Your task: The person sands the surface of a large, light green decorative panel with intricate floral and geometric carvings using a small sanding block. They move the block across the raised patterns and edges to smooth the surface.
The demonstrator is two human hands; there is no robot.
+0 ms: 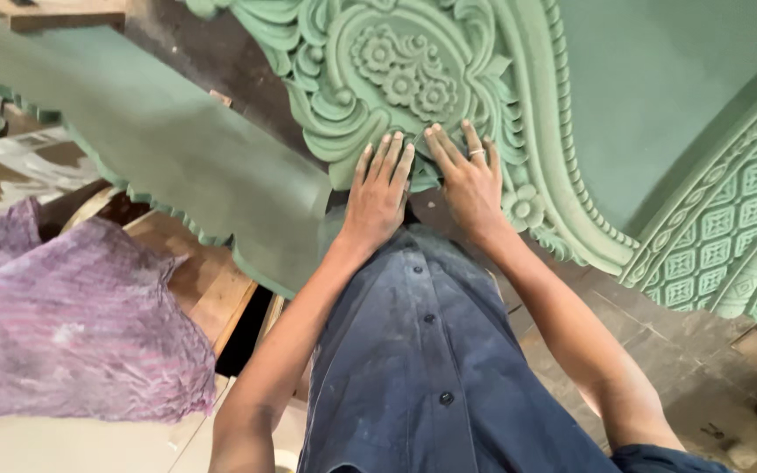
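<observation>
A large green carved panel (624, 105) with floral scrolls, a beaded border and a lattice section fills the upper right. Both my hands press side by side on the lower edge of its central flower medallion (400, 74). My left hand (378, 193) lies flat with fingers together, pointing up onto the carving. My right hand (470, 180), with a ring on one finger, rests beside it with fingertips on the carved leaves. Whether something thin sits under the fingers cannot be told. My dark blue buttoned shirt (431, 350) fills the lower middle.
A second green board (159, 131) with a scalloped edge stretches across the upper left. A crumpled purple cloth (63, 324) lies at the lower left on wooden planks (216, 289). A dusty tiled floor (676, 350) shows at the lower right.
</observation>
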